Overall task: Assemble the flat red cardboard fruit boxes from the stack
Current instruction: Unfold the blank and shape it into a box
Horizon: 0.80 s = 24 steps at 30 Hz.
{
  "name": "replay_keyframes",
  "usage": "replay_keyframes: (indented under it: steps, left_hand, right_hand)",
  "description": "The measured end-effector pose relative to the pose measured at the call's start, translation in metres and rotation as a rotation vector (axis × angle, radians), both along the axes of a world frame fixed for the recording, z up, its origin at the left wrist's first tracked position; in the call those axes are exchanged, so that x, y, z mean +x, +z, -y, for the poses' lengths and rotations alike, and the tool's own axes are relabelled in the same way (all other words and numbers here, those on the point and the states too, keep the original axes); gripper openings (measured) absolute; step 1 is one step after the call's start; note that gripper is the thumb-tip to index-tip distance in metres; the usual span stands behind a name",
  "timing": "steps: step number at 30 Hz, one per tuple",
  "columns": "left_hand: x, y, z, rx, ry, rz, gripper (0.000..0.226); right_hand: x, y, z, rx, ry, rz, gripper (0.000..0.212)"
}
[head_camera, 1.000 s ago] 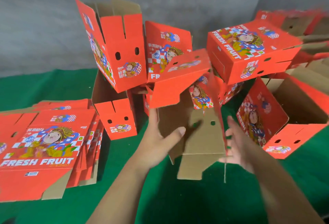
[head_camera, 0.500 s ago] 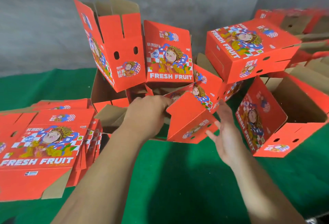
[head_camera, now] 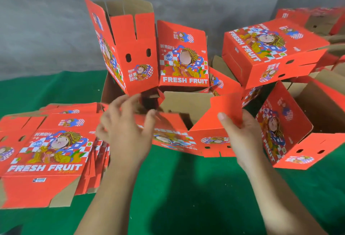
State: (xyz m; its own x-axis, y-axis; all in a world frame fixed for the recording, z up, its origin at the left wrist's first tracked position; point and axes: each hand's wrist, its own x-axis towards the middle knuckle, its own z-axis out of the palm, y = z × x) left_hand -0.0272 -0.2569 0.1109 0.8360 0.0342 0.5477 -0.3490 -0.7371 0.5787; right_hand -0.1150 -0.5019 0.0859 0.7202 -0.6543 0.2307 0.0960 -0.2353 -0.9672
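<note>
Right grip [head_camera: 242,137] pinches flap of open box [head_camera: 186,137]; inside hidden.

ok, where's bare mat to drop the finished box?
Bare green mat lies near the person, between the forearms, bordered left by the flat box stack and right by the open box on its side. Another strip lies far left, behind the stack by the wall. Behind the held box, it is crowded with assembled boxes.

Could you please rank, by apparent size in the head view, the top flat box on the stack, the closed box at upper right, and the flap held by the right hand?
1. Top flat box, partly cropped.
2. Closed box; farther away, so true ranking is unsure.
3. Flap pinched by the right hand.
</note>
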Motion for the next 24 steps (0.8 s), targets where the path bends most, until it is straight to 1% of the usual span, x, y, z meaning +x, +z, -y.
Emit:
replay_keyframes:
  steps: [1, 2, 3, 4, 5, 6, 7, 8, 9, 11, 12, 14, 15, 16, 17, 18, 19, 20, 21, 22, 23, 24]
  left_hand:
    - [0.005, -0.008, -0.014, -0.056, 0.046, -0.039, 0.057]
    - [0.011, -0.017, -0.027, -0.095, 0.066, -0.091, 0.065]
    - [0.016, -0.025, -0.037, -0.153, 0.027, -0.165, 0.073]
    - [0.021, -0.033, -0.044, -0.266, -0.058, -0.263, 0.080]
    - [0.023, -0.038, -0.048, -0.426, -0.149, -0.379, 0.082]
    - [0.023, -0.043, -0.049, -0.581, -0.228, -0.484, 0.077]
    - [0.023, -0.048, -0.051, -0.668, -0.287, -0.544, 0.068]
    - [0.024, -0.052, -0.052, -0.705, -0.308, -0.546, 0.061]
    - [0.024, -0.057, -0.054, -0.714, -0.303, -0.540, 0.061]
    - [0.025, -0.062, -0.059, -0.714, -0.268, -0.504, 0.080]
    - [0.026, -0.062, -0.062, -0.717, -0.282, -0.479, 0.077]
    - [0.029, -0.065, -0.068, -0.807, -0.390, -0.407, 0.046]
    - [0.029, -0.065, -0.069, -0.838, -0.442, -0.381, 0.039]
    - [0.028, -0.064, -0.071, -0.849, -0.482, -0.348, 0.037]
    - [0.028, -0.063, -0.071, -0.833, -0.507, -0.325, 0.034]
    - [0.027, -0.063, -0.068, -0.816, -0.536, -0.325, 0.031]
    - [0.027, -0.063, -0.064, -0.796, -0.544, -0.360, 0.028]
    - [0.026, -0.063, -0.061, -0.794, -0.557, -0.404, 0.030]
    - [0.024, -0.063, -0.058, -0.786, -0.565, -0.468, 0.034]
    - [0.021, -0.063, -0.056, -0.783, -0.578, -0.533, 0.040]
    - [0.019, -0.063, -0.059, -0.760, -0.570, -0.584, 0.042]
    - [0.018, -0.063, -0.062, -0.738, -0.557, -0.628, 0.040]
  right_hand:
    - [0.001, 0.000, 0.006, 0.101, 0.019, 0.032, 0.014]
    - [0.003, 0.000, 0.012, 0.203, 0.033, 0.063, 0.021]
    - [0.005, 0.000, 0.019, 0.295, 0.049, 0.091, 0.031]
    - [0.007, -0.001, 0.025, 0.358, 0.066, 0.105, 0.041]
    - [0.009, -0.003, 0.031, 0.390, 0.084, 0.103, 0.051]
    - [0.012, -0.004, 0.036, 0.405, 0.106, 0.093, 0.060]
    - [0.015, -0.006, 0.040, 0.413, 0.129, 0.082, 0.068]
    - [0.018, -0.008, 0.045, 0.419, 0.150, 0.076, 0.073]
    - [0.020, -0.010, 0.049, 0.423, 0.167, 0.072, 0.074]
    - [0.024, -0.014, 0.057, 0.415, 0.197, 0.057, 0.069]
    - [0.026, -0.015, 0.061, 0.425, 0.207, 0.060, 0.066]
    - [0.031, -0.014, 0.061, 0.486, 0.199, 0.099, 0.052]
    - [0.035, -0.011, 0.054, 0.508, 0.142, 0.104, 0.045]
    - [0.040, -0.010, 0.044, 0.497, 0.057, 0.064, 0.047]
    - [0.048, -0.011, 0.035, 0.465, -0.058, -0.034, 0.059]
    - [0.052, -0.012, 0.024, 0.425, -0.167, -0.180, 0.077]
    - [0.055, -0.013, 0.011, 0.423, -0.198, -0.276, 0.094]
    - [0.055, -0.017, 0.000, 0.453, -0.126, -0.294, 0.104]
    - [0.054, -0.020, -0.008, 0.531, -0.016, -0.235, 0.106]
    - [0.053, -0.023, -0.012, 0.629, 0.094, -0.179, 0.101]
    - [0.051, -0.022, -0.014, 0.684, 0.184, -0.141, 0.095]
    - [0.050, -0.020, -0.012, 0.667, 0.255, -0.143, 0.092]
